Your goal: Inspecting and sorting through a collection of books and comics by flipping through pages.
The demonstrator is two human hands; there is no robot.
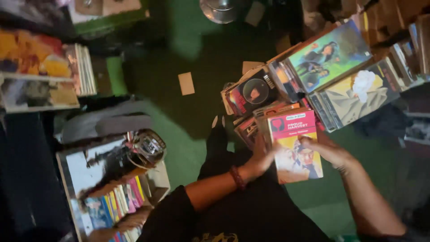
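Note:
I hold a record sleeve [295, 145] with a pink top band and a yellow picture, upright at the front of a row of sleeves. My left hand [260, 159], a dark red bead bracelet at its wrist, grips the sleeve's left edge. My right hand [329, 150] grips its right edge, thumb on the front. Just behind it stand more sleeves, one with a round dark picture [253, 92].
Further rows of record sleeves [354, 94] fan out at the right on the green floor [179, 130]. A box of upright sleeves [112, 201] stands at lower left with a dark glass object [148, 148] on it. Shelves of records [45, 71] fill the left. Card pieces [186, 83] lie on the floor.

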